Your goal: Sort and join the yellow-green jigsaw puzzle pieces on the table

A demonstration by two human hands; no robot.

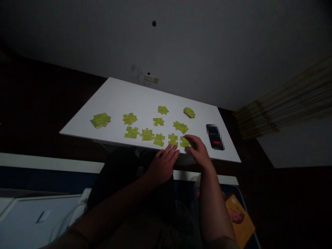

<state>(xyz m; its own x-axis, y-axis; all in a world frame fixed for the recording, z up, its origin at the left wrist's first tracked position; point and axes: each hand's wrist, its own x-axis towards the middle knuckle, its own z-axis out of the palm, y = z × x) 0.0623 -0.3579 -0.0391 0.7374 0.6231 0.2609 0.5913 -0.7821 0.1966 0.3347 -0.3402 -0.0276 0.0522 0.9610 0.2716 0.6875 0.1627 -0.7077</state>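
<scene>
Near the table's front edge lies a row of yellow-green jigsaw pieces, three at its left end joined or touching. My right hand (199,151) holds the rightmost puzzle piece (184,141) between thumb and fingers, flat on the tabletop. My left hand (163,164) rests at the edge with fingers stretched out, the tips at the lower side of another puzzle piece (173,138). A small gap separates that one from the piece on its left (159,139). Further back lie loose pieces, among them a small one (158,121) and a longer one (181,127).
On the white table (137,97) are a piece stack (100,120) at the left and another stack (189,112) at the back right. A dark phone-like object (215,137), pixelated, lies at the right. An orange box (241,221) sits below, right of my arm.
</scene>
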